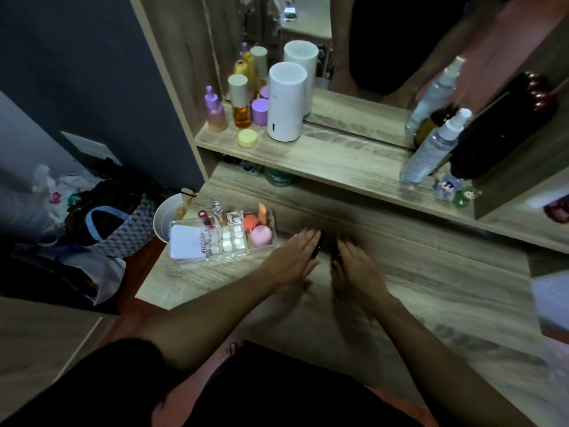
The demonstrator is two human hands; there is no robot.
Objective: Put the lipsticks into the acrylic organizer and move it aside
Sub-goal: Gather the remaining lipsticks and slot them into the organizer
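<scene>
Lipsticks: dark tubes between both hands at table centre. Left hand and right hand cupped around them; grip closure cannot be told. Acrylic organizer at nine o'clock. Step: gathering; next, lift and slot.

White compact in acrylic organizer: partial lettering, reads roughly "skin". Green jar under shelf: pale print, illegible. No other text readable.

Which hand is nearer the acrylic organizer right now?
Left. The left hand lies on the desk just right of the acrylic organizer, almost at its end wall. The right hand sits farther right, beyond the left hand.
</scene>
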